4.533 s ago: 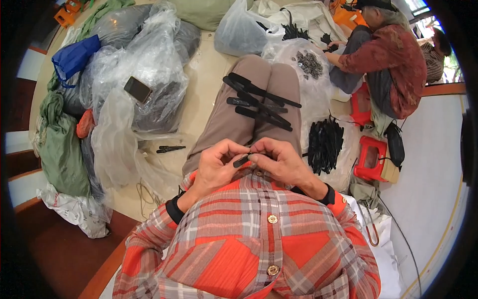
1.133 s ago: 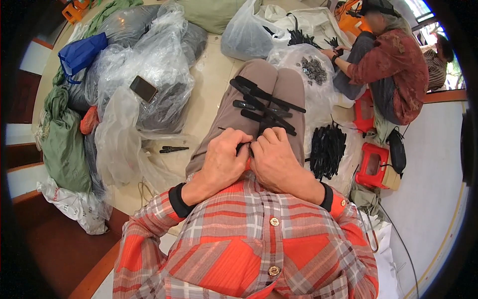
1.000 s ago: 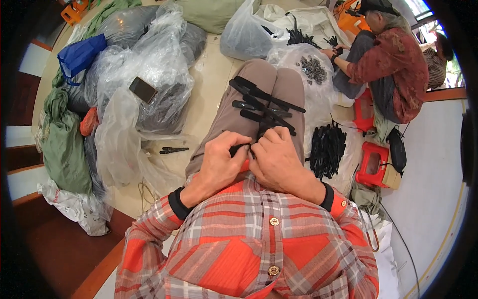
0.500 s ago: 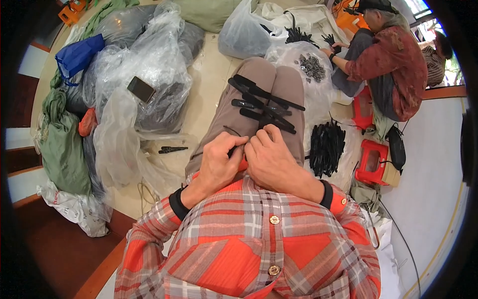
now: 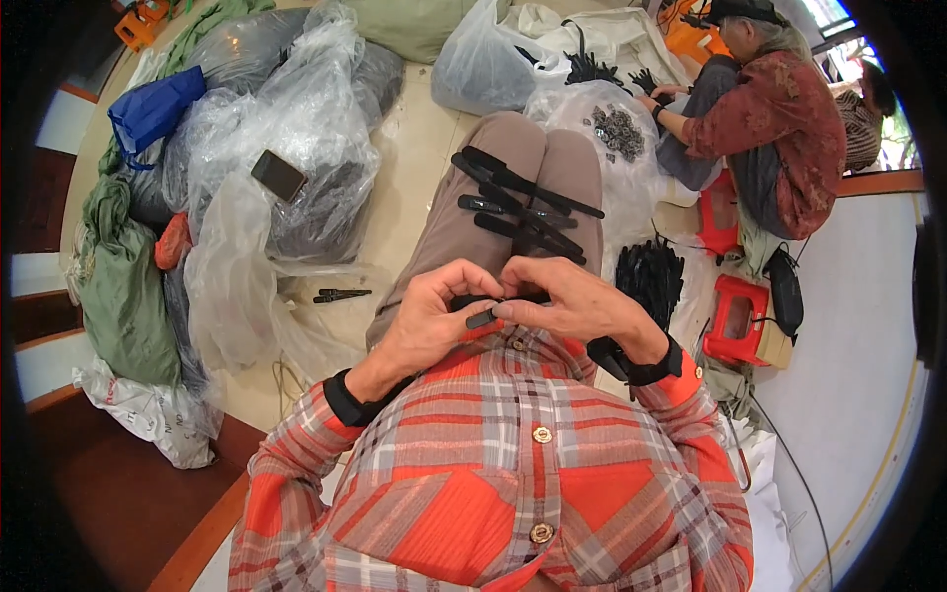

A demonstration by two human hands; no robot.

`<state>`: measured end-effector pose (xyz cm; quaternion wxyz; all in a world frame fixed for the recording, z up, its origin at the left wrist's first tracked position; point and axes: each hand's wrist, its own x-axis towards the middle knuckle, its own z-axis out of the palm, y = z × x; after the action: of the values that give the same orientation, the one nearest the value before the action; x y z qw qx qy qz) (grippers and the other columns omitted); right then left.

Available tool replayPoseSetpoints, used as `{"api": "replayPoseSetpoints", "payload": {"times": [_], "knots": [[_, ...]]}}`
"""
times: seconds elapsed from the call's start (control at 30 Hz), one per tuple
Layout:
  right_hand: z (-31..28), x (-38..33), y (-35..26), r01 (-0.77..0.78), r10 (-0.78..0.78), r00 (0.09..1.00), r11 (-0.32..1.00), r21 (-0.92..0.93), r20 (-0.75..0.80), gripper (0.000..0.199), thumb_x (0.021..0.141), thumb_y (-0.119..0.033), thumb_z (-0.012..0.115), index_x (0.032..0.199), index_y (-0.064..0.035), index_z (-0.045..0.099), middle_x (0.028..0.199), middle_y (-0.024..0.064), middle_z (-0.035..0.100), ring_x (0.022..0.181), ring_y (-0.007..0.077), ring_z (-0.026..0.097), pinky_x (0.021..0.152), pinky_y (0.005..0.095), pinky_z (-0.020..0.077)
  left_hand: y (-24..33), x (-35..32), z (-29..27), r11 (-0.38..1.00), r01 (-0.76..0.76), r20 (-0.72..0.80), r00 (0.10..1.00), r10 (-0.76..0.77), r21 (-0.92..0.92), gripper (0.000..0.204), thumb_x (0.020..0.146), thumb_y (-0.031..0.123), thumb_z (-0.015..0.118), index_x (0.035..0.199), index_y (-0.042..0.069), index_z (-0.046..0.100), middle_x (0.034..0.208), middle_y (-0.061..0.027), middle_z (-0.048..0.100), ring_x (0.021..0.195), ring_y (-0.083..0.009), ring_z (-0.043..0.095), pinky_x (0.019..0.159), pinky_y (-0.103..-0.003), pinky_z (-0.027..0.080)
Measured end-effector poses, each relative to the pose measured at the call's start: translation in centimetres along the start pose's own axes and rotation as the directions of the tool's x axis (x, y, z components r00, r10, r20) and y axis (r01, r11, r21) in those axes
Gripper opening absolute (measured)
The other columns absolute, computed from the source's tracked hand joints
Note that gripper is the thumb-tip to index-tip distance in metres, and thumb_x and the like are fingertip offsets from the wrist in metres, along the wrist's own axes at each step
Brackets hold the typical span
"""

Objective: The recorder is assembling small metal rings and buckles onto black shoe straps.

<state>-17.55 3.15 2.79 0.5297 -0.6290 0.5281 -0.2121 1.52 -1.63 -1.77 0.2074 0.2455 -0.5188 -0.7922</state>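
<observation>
Close to my waist, my left hand [image 5: 434, 314] and my right hand [image 5: 577, 304] meet and pinch a black strap [image 5: 481, 319] between their fingertips. Its dark grey end shows at the thumbs, while part of it hides behind the fingers. More black material [image 5: 608, 357] hangs below my right wrist. Several black straps [image 5: 508, 202] lie crossed over my thighs, just beyond my hands. On the right, beside my leg, rests a thick bundle of black straps [image 5: 649, 281].
Small metallic pieces [image 5: 619, 134] lie on clear plastic beyond my knees. A co-worker [image 5: 764, 118] sits at far right, handling black items. Red stools [image 5: 735, 321] stand at right. Plastic-wrapped sacks [image 5: 326, 207] carry a phone [image 5: 279, 177]; two black strips [image 5: 341, 295] lie nearer.
My hands have turned, with fingers raised and thumbs together, bringing the strap's grey end into sight. My right forearm has shifted outward, and dark material now shows under that wrist.
</observation>
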Motion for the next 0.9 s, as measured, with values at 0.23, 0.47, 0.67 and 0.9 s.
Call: {"api": "replayPoseSetpoints", "payload": {"times": [0.23, 0.47, 0.67, 0.9], "knots": [[1.0, -0.7, 1.3, -0.022, 0.017, 0.999, 0.984, 0.175, 0.03, 0.025, 0.084, -0.023, 0.057, 0.081, 0.0024, 0.054, 0.066, 0.0061, 0.053, 0.061, 0.0117, 0.047, 0.054, 0.0289, 0.0391, 1.3, -0.7, 0.5, 0.969, 0.2, 0.063, 0.979, -0.193, -0.141, 0.014, 0.084, 0.004, 0.056, 0.096, -0.001, 0.054, 0.086, -0.0038, 0.06, 0.071, -0.0068, 0.056, 0.064, -0.02, 0.048], [2.0, -1.5, 1.4, -0.146, 0.146, 0.989, 0.867, 0.476, 0.037, 0.018, 0.085, -0.018, 0.056, 0.082, -0.0001, 0.056, 0.07, 0.0002, 0.055, 0.063, 0.0052, 0.044, 0.053, 0.0222, 0.0371, 1.4, -1.3, 1.0, 0.979, 0.167, 0.027, 0.986, -0.165, -0.114, 0.016, 0.083, 0.001, 0.055, 0.098, -0.003, 0.054, 0.087, -0.0069, 0.06, 0.075, -0.01, 0.058, 0.068, -0.023, 0.049], [1.9, -2.3, 1.8, -0.289, 0.184, 0.956, 0.714, 0.638, 0.228, 0.015, 0.084, -0.016, 0.057, 0.088, -0.0014, 0.058, 0.071, -0.0002, 0.055, 0.065, 0.0031, 0.046, 0.053, 0.0193, 0.0365, 1.1, -1.7, 1.7, 0.982, 0.152, 0.041, 0.988, -0.148, -0.109, 0.016, 0.083, -0.001, 0.054, 0.099, -0.003, 0.053, 0.089, -0.0067, 0.059, 0.077, -0.0098, 0.057, 0.07, -0.022, 0.048], [2.1, -2.9, 0.7, -0.213, 0.159, 0.974, 0.88, 0.424, 0.16, 0.022, 0.085, -0.019, 0.056, 0.09, 0.0016, 0.059, 0.071, 0.0026, 0.056, 0.066, 0.0087, 0.049, 0.059, 0.0243, 0.0407, 0.6, -1.8, 1.1, 0.988, 0.152, 0.061, 0.986, -0.154, 0.039, 0.013, 0.083, -0.005, 0.051, 0.094, 0.0, 0.047, 0.08, -0.0048, 0.057, 0.07, -0.0074, 0.055, 0.062, -0.02, 0.045]]}}
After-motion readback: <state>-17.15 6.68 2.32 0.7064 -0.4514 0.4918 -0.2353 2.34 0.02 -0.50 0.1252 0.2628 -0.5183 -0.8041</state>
